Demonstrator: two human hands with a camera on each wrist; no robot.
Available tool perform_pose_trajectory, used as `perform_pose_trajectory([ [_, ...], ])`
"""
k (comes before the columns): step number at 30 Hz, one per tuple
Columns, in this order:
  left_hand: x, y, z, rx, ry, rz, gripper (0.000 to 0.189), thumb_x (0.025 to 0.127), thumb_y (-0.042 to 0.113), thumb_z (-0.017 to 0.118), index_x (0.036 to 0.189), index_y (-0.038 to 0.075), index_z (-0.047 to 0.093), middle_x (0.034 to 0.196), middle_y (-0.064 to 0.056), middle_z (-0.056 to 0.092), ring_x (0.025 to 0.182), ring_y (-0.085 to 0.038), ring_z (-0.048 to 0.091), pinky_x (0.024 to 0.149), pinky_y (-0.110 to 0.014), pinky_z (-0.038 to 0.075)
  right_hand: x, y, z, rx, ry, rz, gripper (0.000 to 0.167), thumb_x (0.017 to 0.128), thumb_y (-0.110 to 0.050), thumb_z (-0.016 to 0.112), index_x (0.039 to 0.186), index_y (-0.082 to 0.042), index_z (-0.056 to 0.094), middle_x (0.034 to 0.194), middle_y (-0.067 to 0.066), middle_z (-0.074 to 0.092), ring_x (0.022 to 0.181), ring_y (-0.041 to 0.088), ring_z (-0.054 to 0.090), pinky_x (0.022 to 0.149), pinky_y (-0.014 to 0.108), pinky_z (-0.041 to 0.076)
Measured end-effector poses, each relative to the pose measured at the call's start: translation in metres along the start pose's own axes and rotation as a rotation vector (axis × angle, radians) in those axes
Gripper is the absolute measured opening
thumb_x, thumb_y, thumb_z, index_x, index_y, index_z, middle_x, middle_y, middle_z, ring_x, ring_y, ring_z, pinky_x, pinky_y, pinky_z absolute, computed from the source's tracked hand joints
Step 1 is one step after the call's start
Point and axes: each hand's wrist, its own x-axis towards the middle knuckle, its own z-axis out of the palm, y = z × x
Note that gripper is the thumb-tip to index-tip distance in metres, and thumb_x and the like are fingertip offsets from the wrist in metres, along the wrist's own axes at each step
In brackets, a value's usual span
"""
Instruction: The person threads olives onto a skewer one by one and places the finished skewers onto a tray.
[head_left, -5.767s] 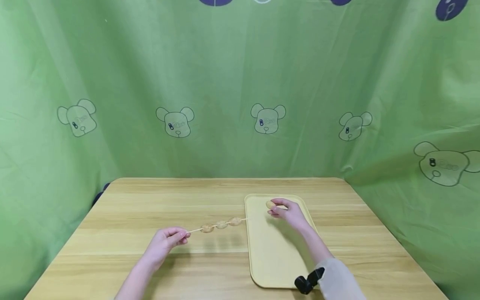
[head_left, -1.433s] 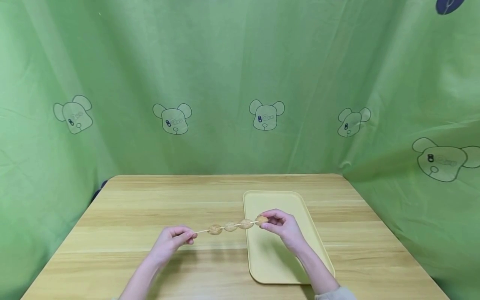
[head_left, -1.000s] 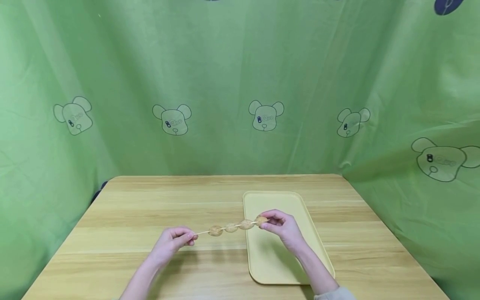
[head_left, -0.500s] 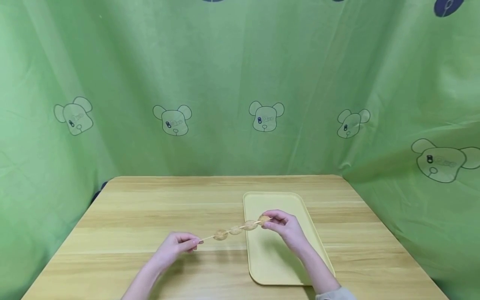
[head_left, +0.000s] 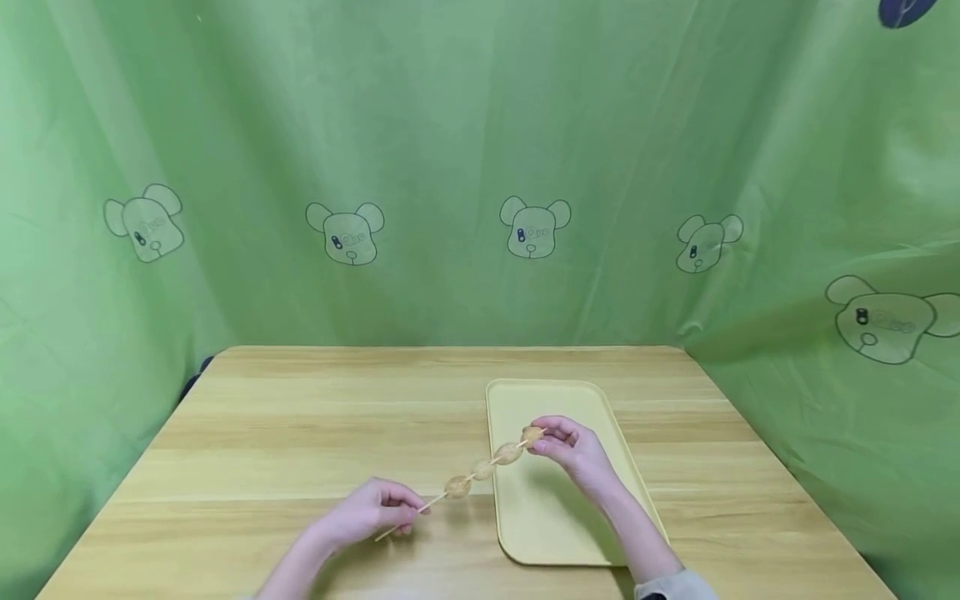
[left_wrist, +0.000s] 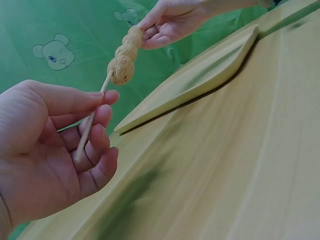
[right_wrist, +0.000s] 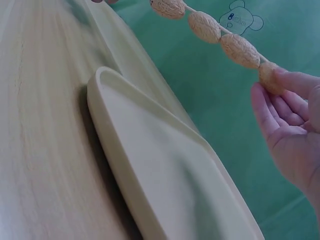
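Observation:
A thin wooden skewer (head_left: 433, 502) slants up to the right above the table, with several tan, wrinkled oval balls (head_left: 457, 487) threaded on it. Their kind is unclear; they look like food balls. My left hand (head_left: 377, 510) pinches the bare lower part of the skewer between thumb and fingers, and the stick's end sticks out below, across the palm in the left wrist view. At the upper end my right hand (head_left: 576, 457) pinches the last ball (right_wrist: 270, 77) between thumb and fingers. The skewer's tip shows just past that ball in the head view.
Under the right hand lies a shallow pale yellow tray (head_left: 551, 533) with a raised rim, on a light wooden table (head_left: 300, 417). A green curtain (head_left: 442, 167) printed with bear heads hangs behind and at both sides.
The right hand's ball, loose at first, now sits on the skewer beside the others. Lately my left hand has moved right and nearer, tilting the skewer more steeply; its lower end now shows.

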Motion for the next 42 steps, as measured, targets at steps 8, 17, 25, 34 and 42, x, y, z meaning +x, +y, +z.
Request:
perform_pose_trajectory([
  [8, 0.007, -0.001, 0.016, -0.025, -0.092, -0.009, 0.022, 0.085, 0.004, 0.058, 0.099, -0.013, 0.060, 0.082, -0.023, 0.063, 0.069, -0.015, 0.059, 0.064, -0.028, 0.053, 0.001, 0.006, -0.006, -0.017, 0.001, 0.009, 0.041, 0.082, 0.010, 0.059, 0.115, 0.026, 0.040, 0.091, -0.001, 0.067, 0.084, 0.009, 0.064, 0.080, 0.026, 0.051],
  [17, 0.018, -0.001, 0.034, -0.026, -0.098, -0.012, 0.016, 0.083, 0.000, 0.059, 0.094, -0.011, 0.062, 0.079, -0.020, 0.064, 0.065, -0.014, 0.059, 0.060, -0.024, 0.052, 0.001, 0.006, -0.014, -0.083, 0.093, 0.061, 0.041, 0.082, 0.012, 0.058, 0.118, 0.023, 0.043, 0.094, 0.008, 0.061, 0.083, 0.009, 0.061, 0.077, 0.025, 0.052],
  [25, 0.028, -0.001, 0.046, -0.049, -0.040, -0.022, 0.014, 0.081, -0.003, 0.060, 0.092, -0.011, 0.063, 0.077, -0.021, 0.064, 0.062, -0.012, 0.058, 0.057, -0.019, 0.050, -0.001, 0.005, -0.021, -0.128, 0.206, 0.107, 0.043, 0.080, 0.008, 0.064, 0.117, 0.021, 0.046, 0.095, 0.014, 0.063, 0.084, 0.011, 0.062, 0.078, 0.023, 0.051],
  [34, 0.046, 0.006, 0.059, -0.091, 0.067, -0.037, 0.015, 0.081, -0.004, 0.060, 0.092, -0.013, 0.062, 0.078, -0.024, 0.064, 0.062, -0.014, 0.058, 0.057, -0.022, 0.051, -0.012, 0.003, -0.040, -0.251, 0.257, 0.133, 0.039, 0.086, 0.001, 0.059, 0.118, 0.019, 0.047, 0.105, 0.025, 0.059, 0.084, 0.008, 0.061, 0.078, 0.025, 0.052],
  [42, 0.068, 0.008, 0.067, -0.156, 0.176, -0.046, 0.018, 0.081, -0.005, 0.061, 0.096, -0.015, 0.061, 0.081, -0.025, 0.063, 0.062, -0.014, 0.059, 0.061, -0.028, 0.053, -0.040, -0.001, -0.062, -0.505, 0.294, 0.189, 0.045, 0.088, -0.015, 0.063, 0.124, 0.009, 0.050, 0.115, 0.022, 0.059, 0.092, 0.001, 0.057, 0.082, 0.016, 0.045],
])
